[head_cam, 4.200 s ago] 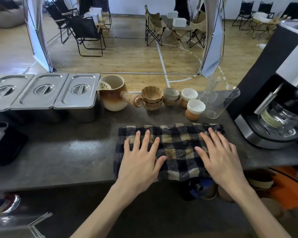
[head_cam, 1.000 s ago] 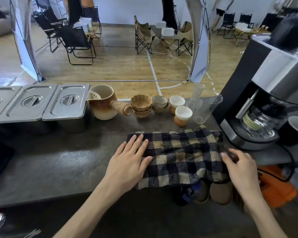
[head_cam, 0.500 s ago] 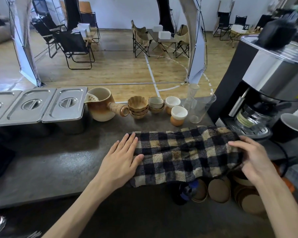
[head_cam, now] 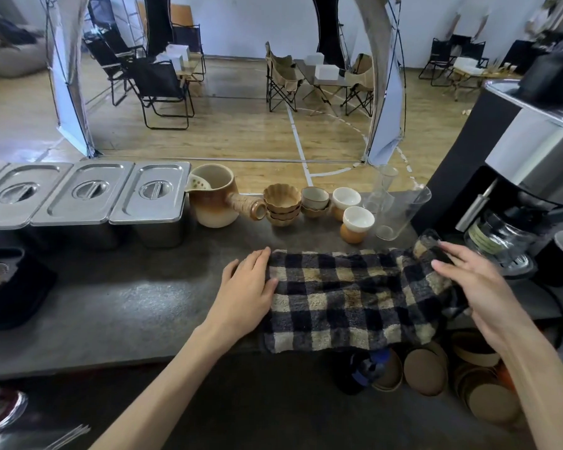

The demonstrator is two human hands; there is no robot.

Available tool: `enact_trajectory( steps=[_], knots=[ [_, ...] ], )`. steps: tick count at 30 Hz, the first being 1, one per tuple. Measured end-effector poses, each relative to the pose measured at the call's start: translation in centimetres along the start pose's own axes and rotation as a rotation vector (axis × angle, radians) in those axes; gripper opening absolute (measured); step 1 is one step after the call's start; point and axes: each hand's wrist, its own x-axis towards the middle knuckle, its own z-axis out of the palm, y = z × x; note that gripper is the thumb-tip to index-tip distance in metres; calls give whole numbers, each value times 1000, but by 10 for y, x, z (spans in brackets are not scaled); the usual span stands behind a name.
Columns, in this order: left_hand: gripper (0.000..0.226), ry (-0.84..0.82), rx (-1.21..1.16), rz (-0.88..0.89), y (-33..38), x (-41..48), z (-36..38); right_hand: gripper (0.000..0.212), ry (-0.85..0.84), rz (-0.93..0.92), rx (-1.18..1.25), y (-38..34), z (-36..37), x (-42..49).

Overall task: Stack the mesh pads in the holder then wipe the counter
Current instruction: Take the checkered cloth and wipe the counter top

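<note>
- Head view: cloth (head_cam: 348, 300) lies 9-to-3 before me.
- My left hand (head_cam: 244, 287): flat, 9 o'clock end.
- My right hand (head_cam: 478, 287): 3 o'clock end, grip unclear.

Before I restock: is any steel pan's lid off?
No, every lid in view sits flat and closed on its steel pan.

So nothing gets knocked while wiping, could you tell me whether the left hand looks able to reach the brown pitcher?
Probably yes: the left hand rests open at the checked cloth's left edge, holding nothing, and only bare counter lies between it and the pitcher.
</note>
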Motion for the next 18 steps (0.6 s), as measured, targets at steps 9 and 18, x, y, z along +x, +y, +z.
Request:
enact_trajectory(
  steps=[9,18],
  knots=[
    [43,93,-130,-214,4,8,-8,43,48,84,41,2,5,2],
    [38,168,-675,-272,21,-12,-13,32,44,297,149,12,-12,8]
  ],
)
